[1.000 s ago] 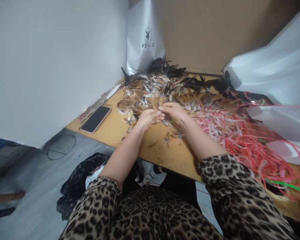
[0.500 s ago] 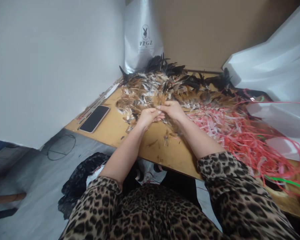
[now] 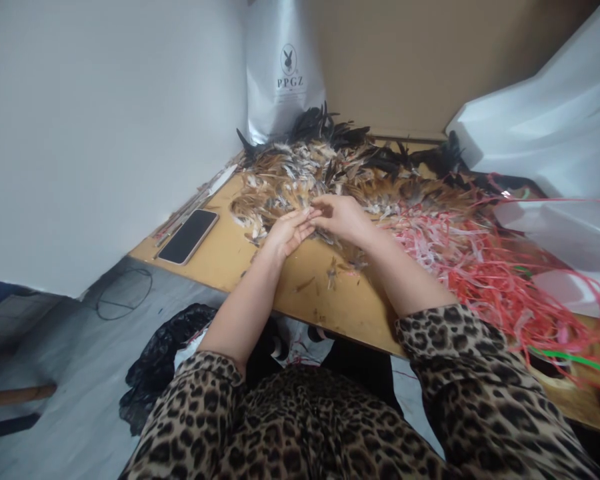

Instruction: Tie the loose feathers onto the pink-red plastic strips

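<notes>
Feathers (image 3: 300,183) heaped, shafts mixed; both hands' fingers (image 3: 307,215) touching.

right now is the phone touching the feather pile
Apart. The head view shows the phone lying flat near the table's left edge, with a strip of bare wood between it and the nearest feathers of the feather pile.

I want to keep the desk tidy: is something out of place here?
Yes. Loose feathers lie scattered apart from the feather pile, and the red strips spill in a tangle toward the table edge.
</notes>
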A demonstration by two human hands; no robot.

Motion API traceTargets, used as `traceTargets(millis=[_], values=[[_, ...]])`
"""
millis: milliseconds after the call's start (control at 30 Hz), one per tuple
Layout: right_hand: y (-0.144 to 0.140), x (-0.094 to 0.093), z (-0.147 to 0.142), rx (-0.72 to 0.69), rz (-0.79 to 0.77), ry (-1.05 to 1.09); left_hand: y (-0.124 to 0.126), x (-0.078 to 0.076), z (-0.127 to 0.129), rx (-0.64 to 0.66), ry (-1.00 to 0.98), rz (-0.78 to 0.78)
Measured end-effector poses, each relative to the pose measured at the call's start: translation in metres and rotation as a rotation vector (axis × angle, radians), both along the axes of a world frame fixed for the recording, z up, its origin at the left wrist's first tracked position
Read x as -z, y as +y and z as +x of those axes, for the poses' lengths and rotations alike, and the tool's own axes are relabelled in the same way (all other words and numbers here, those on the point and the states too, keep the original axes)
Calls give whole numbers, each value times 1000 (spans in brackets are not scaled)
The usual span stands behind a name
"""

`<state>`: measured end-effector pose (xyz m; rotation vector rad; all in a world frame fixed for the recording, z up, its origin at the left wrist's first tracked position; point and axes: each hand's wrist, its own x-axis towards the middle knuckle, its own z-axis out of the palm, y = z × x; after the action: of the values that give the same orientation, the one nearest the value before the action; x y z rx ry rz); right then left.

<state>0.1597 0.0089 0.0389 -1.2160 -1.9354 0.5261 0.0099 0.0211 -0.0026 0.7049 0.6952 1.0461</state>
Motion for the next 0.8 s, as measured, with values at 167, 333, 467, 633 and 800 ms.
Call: traceTargets(millis=[167, 333, 467, 633, 800], values=[[-11, -4, -10, 104, 189, -478, -1, 1, 1, 33, -44, -1], [-13, -1, -14, 190, 239, -606, -2, 1, 2, 42, -44, -20], [-15, -1, -15, 254, 196, -619, -3, 0, 2, 71, -17, -18], [-9, -10, -2, 183, 49, -553, -3, -2, 2, -26, 14, -7], [0, -15, 20, 104, -140, -631, 4, -1, -4, -142, -49, 7]])
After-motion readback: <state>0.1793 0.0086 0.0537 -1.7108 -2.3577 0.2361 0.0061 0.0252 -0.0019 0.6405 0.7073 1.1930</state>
